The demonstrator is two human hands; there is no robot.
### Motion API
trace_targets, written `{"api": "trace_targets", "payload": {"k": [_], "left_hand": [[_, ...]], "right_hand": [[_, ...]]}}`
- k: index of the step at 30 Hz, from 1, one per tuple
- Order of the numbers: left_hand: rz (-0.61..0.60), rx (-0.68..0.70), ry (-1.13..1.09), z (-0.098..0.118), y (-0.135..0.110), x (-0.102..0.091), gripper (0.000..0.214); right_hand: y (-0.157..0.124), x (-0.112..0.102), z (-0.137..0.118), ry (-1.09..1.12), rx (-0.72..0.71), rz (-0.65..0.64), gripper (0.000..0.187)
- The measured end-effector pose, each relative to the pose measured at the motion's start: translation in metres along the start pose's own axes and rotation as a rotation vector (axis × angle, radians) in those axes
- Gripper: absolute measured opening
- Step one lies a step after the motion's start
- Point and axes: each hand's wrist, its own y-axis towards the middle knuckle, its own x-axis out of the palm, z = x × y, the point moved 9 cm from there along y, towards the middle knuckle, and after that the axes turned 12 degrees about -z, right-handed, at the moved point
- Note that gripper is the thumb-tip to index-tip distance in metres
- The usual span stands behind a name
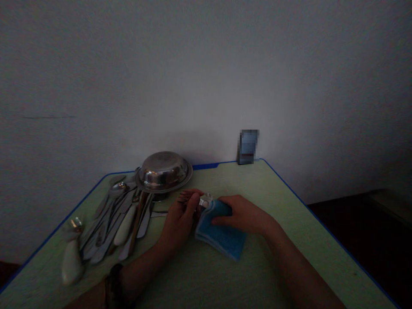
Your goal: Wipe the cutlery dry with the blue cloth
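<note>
My left hand (182,216) is closed on a fork (203,203). Dark tines poke out beside its fingers, and its metal neck shows between my two hands. Folded over the fork's other end is a blue cloth (225,238) with a pale edge, which hides most of the handle. My right hand (246,214) grips this cloth, thumb on the near side and fingers on top. Both hands are above the middle of the table. Just left of my left hand lies a pile of cutlery (111,219), with spoons, knives and wooden and white handles.
An upturned metal bowl (164,171) sits at the back left, raised above the pale green table (277,266) with its blue edge. A white-handled utensil (72,262) lies at the far left. A phone-like device (247,146), blurred out, leans on the wall (206,77).
</note>
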Motion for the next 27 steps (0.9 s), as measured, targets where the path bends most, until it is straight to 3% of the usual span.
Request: {"api": "trace_targets", "payload": {"k": [5,12,15,20,27], "left_hand": [[-0.030,0.010,-0.073,0.000,0.001,0.003,0.022],[-0.085,0.025,-0.240,-0.003,-0.003,0.008,0.017],[-0.026,-0.028,-0.376,-0.015,-0.004,0.004,0.018],[0.085,0.026,-0.411,-0.017,0.000,-0.009,0.025],[-0.085,-0.061,-0.333,-0.014,0.000,0.007,0.034]], "right_hand": [[0.000,-0.001,-0.002,-0.009,0.021,0.010,0.031],[-0.001,0.009,-0.005,0.310,0.004,-0.142,0.049],[-0.001,0.007,-0.002,0.360,0.013,-0.147,0.045],[-0.001,-0.001,0.001,0.290,0.004,-0.058,0.038],[0.001,0.003,-0.001,0.238,-0.023,-0.060,0.035]]}}
